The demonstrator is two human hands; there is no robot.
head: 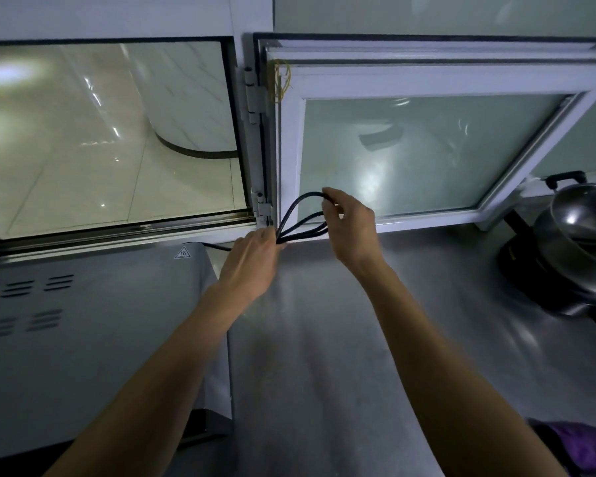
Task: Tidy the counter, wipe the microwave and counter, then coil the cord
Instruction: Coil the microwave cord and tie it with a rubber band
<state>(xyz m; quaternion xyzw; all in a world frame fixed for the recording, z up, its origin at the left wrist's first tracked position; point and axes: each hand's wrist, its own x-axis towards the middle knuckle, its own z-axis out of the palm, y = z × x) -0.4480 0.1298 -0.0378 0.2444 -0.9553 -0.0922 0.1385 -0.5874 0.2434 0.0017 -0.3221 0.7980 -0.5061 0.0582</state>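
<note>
A: What fills the room?

B: A grey brushed-steel counter (341, 339) runs below a white-framed frosted window (427, 153). The silver vented microwave (83, 321) sits at the left, a round steel wok (585, 228) at the right.

A: And the hands?

B: The left hand (252, 266) pinches the gathered loops of the thin black cord (298, 210) beside the microwave's back corner. The right hand (350, 225) holds the loops' far end, fingers curled around it, above the counter.
</note>
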